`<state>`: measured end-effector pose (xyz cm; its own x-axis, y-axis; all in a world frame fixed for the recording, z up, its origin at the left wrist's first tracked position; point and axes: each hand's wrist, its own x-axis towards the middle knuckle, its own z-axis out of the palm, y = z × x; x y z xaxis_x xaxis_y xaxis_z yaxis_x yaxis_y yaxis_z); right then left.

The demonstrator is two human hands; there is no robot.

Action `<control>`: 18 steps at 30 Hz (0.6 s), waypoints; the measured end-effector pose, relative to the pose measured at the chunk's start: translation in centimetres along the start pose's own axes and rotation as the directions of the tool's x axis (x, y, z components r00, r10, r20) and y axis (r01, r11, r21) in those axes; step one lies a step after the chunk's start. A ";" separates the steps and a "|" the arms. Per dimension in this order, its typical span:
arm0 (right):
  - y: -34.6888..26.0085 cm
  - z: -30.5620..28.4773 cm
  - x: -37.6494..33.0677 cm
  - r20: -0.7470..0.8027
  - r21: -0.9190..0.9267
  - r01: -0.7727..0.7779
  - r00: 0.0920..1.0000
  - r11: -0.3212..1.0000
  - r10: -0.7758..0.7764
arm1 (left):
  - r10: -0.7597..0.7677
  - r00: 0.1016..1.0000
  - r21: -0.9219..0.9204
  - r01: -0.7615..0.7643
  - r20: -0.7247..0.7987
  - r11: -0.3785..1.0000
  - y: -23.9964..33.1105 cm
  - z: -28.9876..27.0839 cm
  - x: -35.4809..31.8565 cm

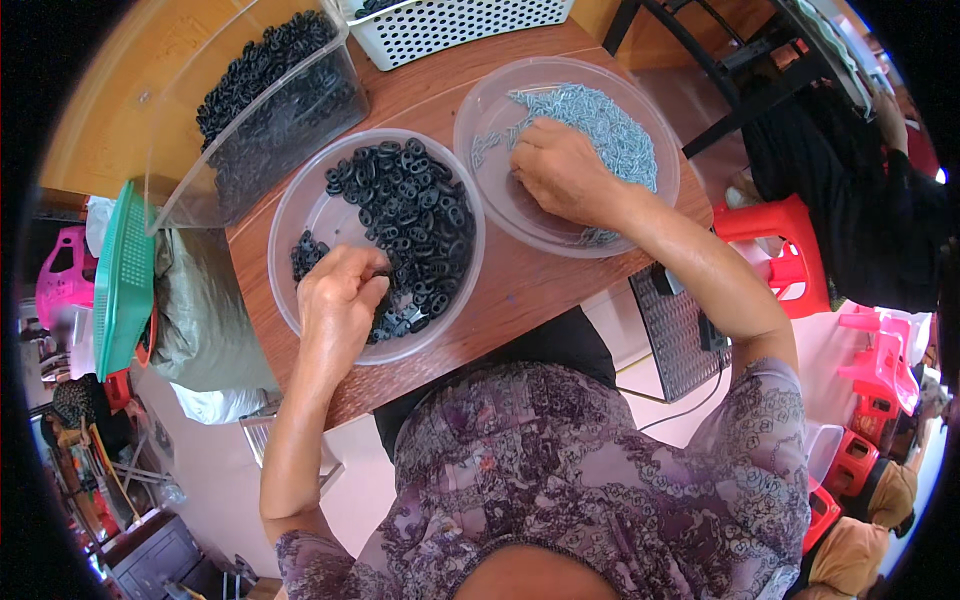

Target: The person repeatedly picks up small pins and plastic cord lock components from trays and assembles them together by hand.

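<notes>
A clear round tub (476, 270) on the table holds many small black plastic parts (425, 215), ring-like with holes. Over its near left side is my left hand (335, 290), thumb and forefinger pinched, with a small black plastic part (383, 272) showing dark between their tips. To the right, a second clear round tub (668, 130) holds a heap of small silvery screws (600, 120). My right hand (562, 170) reaches into that tub at the left edge of the heap, fingers curled down and closed. Whatever its fingertips hold is hidden.
A large clear bin (160, 190) of black parts stands at the far left of the wooden table (530, 290), with a white perforated basket (460, 30) behind. A green basket (122, 280) and grey sack (205, 310) are left; a red stool (790, 250) and another person (850, 190) are right.
</notes>
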<state>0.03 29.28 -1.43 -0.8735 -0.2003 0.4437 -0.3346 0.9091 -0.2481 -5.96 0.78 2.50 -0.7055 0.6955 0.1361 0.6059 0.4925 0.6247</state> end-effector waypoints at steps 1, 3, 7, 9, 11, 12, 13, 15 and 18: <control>0.1 0.1 0.0 0.001 -0.001 -0.001 1.000 1.000 0.001 | -0.014 0.999 -0.054 0.012 -0.036 0.998 0.2 -0.1 -0.2; 0.3 0.5 -0.1 -0.028 0.026 -0.033 0.999 0.999 0.033 | -0.020 0.998 -0.091 0.015 -0.052 0.996 0.8 -0.5 -0.6; -0.3 -0.4 -0.7 0.066 0.020 -0.190 0.980 0.981 0.189 | -0.080 0.993 -0.259 0.055 -0.088 0.964 1.3 -0.6 -1.3; -0.7 -1.2 -0.9 0.066 0.128 -0.296 0.955 0.947 0.290 | -0.151 0.986 -0.340 0.117 -0.075 0.933 1.2 -0.5 -1.6; -0.6 -1.5 -1.0 0.053 0.139 -0.278 0.960 0.950 0.273 | -0.217 0.975 -0.418 0.175 -0.055 0.892 1.1 -0.2 -1.9; -0.5 -1.6 -1.0 0.039 0.152 -0.257 0.966 0.954 0.254 | -0.272 0.962 -0.542 0.219 -0.018 0.811 0.9 -0.1 -2.1; -0.6 -1.8 -1.0 0.039 0.151 -0.257 0.966 0.955 0.254 | -0.321 0.947 -0.653 0.260 0.027 0.712 0.8 0.0 -2.2; -0.8 -2.5 -0.8 0.124 0.257 -0.360 0.933 0.897 0.339 | -0.322 0.945 -0.677 0.268 0.047 0.686 1.0 -0.2 -2.3; -0.3 -2.5 -1.1 0.128 0.285 -0.467 0.884 0.837 0.449 | -0.320 0.946 -0.705 0.263 0.053 0.659 1.5 -0.2 -2.6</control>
<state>2.03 30.17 0.32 -0.9678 0.1847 0.1708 0.0268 0.7508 -0.6600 -3.33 -0.40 3.20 -0.8419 0.5278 -0.1124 -0.0453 0.1384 0.9893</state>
